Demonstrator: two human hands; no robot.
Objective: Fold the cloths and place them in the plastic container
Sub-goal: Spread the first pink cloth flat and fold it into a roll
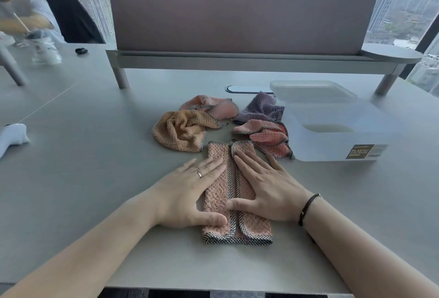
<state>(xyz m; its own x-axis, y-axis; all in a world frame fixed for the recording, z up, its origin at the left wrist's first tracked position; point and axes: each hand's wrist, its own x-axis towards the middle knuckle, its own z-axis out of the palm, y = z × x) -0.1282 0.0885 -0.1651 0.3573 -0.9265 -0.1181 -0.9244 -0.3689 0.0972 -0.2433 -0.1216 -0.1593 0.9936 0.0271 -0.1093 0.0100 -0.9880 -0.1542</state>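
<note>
Hands, left hand (190, 190) and right hand (268, 190), press flat on pink cloth (237, 224)

The pink cloth (237, 193) under both hands is a nubby, waffle-textured weave, matt, edged with a black-and-white checked woven trim. The crumpled orange cloth (183, 131) and purple cloth (261, 107) show the same rough weave. The container (332, 136) is frosted, translucent plastic with a smooth, faintly shiny wall and a printed label. The surface (95, 155) is smooth, matt grey. The divider panel (237, 17) looks like matt felted fabric.
</note>
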